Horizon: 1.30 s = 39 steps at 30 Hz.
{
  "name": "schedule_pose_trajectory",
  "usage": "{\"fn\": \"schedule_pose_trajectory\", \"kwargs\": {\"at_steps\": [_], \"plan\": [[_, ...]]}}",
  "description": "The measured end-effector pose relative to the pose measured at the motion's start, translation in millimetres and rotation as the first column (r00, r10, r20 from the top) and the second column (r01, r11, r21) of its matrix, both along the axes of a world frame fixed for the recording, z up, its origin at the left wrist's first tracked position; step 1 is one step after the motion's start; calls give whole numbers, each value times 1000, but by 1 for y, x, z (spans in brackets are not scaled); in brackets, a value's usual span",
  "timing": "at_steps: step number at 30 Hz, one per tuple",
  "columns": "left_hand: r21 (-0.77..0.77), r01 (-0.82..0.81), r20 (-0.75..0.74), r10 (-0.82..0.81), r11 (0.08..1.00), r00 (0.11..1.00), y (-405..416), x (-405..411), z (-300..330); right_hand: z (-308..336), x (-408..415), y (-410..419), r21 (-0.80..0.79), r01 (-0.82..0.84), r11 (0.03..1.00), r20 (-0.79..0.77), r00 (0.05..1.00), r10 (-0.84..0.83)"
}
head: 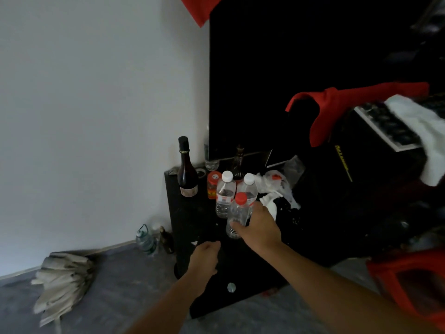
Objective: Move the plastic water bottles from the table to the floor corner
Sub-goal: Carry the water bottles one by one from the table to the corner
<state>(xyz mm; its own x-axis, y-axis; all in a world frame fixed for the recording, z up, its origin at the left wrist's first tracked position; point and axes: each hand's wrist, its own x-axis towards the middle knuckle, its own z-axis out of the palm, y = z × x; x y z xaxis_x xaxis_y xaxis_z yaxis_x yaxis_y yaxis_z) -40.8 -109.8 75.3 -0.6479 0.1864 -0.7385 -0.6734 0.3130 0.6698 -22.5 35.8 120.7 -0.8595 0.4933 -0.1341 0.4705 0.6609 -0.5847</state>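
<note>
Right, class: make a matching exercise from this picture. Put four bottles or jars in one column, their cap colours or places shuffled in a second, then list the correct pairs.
Column one:
1. dark wine bottle
2. clear bottle in the right hand
3. small jar
4. green-tinted bottle

Column two:
A. on the floor by the wall
B. red cap, being gripped
C. black top, at the table's left edge
D. orange-red lid, just right of the wine bottle

Pairs: 1-C, 2-B, 3-D, 4-A
</note>
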Motion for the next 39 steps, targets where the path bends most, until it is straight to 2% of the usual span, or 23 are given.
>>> {"fn": "schedule_pose_trajectory", "kwargs": {"at_steps": [5, 10, 19, 25, 31, 39], "plan": [[209, -282, 268, 223, 936, 937, 12, -7, -19, -24, -19, 5, 38, -5, 999, -55, 998, 7], [301, -472, 401, 339, 829, 851, 26, -13, -34, -38, -26, 15, 39, -22, 999, -110, 994, 27], [308, -573, 459, 410, 759, 789, 42, -21, -60, -51, -39, 20, 19, -96, 995, -261, 960, 98], [326, -634, 502, 439, 702, 745, 45, -25, -62, -31, -38, 23, -1, -153, 988, -307, 941, 146], [371, -723, 578, 464, 583, 671, 44, -31, -31, 11, -38, 15, 40, -248, 968, -326, 912, 248], [433, -755, 550, 519, 492, 654, 19, -30, 13, 55, -39, -7, 59, -396, 916, -359, 848, 390]]}}
